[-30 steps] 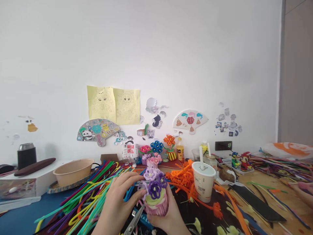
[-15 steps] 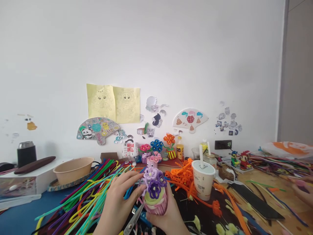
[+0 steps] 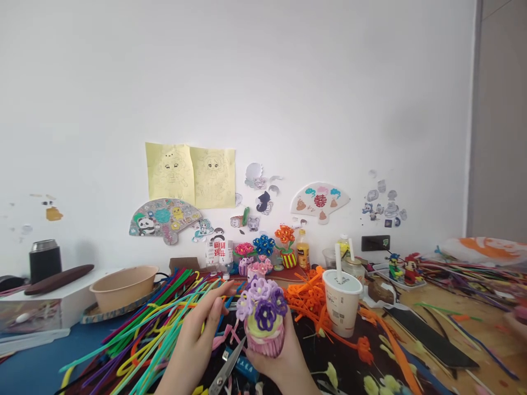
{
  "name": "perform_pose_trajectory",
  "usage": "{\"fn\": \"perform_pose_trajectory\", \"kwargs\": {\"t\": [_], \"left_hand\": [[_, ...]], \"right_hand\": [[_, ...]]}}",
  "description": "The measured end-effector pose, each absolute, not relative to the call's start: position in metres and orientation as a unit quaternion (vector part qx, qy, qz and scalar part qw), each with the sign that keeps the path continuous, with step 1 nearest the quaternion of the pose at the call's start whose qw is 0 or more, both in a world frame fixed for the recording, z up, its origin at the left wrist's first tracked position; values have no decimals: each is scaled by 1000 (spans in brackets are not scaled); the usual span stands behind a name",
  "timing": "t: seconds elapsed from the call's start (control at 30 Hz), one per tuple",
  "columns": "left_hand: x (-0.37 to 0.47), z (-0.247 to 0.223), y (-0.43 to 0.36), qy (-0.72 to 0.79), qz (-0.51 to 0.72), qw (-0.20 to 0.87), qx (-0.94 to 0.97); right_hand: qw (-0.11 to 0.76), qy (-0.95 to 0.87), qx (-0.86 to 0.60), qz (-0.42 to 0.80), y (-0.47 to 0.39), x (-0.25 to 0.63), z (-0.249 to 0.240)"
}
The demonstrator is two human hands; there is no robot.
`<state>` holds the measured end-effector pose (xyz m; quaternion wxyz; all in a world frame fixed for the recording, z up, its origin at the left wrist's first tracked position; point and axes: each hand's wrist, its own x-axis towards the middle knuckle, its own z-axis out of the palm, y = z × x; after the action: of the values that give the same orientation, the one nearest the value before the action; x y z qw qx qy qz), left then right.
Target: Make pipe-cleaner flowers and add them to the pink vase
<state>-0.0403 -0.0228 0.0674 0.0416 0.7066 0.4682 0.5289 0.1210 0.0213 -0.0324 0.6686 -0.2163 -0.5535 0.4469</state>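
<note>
A small pink ribbed pot (image 3: 267,344) with a pale green top carries light and dark purple pipe-cleaner flowers (image 3: 265,316). My right hand (image 3: 287,359) is wrapped round the pot from the right and below. To the left of the flowers, my left hand (image 3: 200,329) is raised with its fingers apart, holding nothing and not touching the pot. Open-bladed or closed, I cannot tell, scissors (image 3: 225,371) lie between my hands, tip toward the pot. A pink strip (image 3: 222,337) lies just beyond my left hand.
Colourful pipe cleaners (image 3: 142,334) spread at left. Orange ones (image 3: 308,299) and a lidded cup (image 3: 342,302) with a straw stand right, beside a black phone-like slab (image 3: 430,336). Finished flower pots (image 3: 289,258) stand behind. Another person's hand (image 3: 519,323) shows at the right edge.
My left hand has let go of the flowers and moved away to the left, its fingers apart. The pot is slightly more upright in my right hand. The other person's hand has shifted right.
</note>
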Motion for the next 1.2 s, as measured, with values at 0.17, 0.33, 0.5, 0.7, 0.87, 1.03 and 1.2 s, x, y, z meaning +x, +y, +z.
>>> {"fn": "perform_pose_trajectory", "kwargs": {"t": [0.17, 0.33, 0.5, 0.7, 0.87, 1.03, 1.2], "left_hand": [[-37, 49, -18, 487, 454, 99, 740], [-11, 36, -21, 457, 451, 164, 749], [-6, 26, -15, 460, 488, 210, 712], [-12, 38, -17, 470, 488, 208, 706], [-12, 55, -26, 510, 563, 105, 642], [-11, 57, -23, 458, 616, 206, 607], [-5, 58, -22, 366, 638, 402, 545]], "right_hand": [[689, -517, -236, 449, 21, 122, -29], [672, -511, -245, 476, 19, 118, -35], [637, -516, -238, 521, 20, 121, -46], [595, -530, -168, 581, 18, 136, -23], [569, -530, -125, 617, 7, 141, -2], [534, -542, -97, 642, 2, 139, 2], [505, -523, -64, 683, 0, 133, 2]]}}
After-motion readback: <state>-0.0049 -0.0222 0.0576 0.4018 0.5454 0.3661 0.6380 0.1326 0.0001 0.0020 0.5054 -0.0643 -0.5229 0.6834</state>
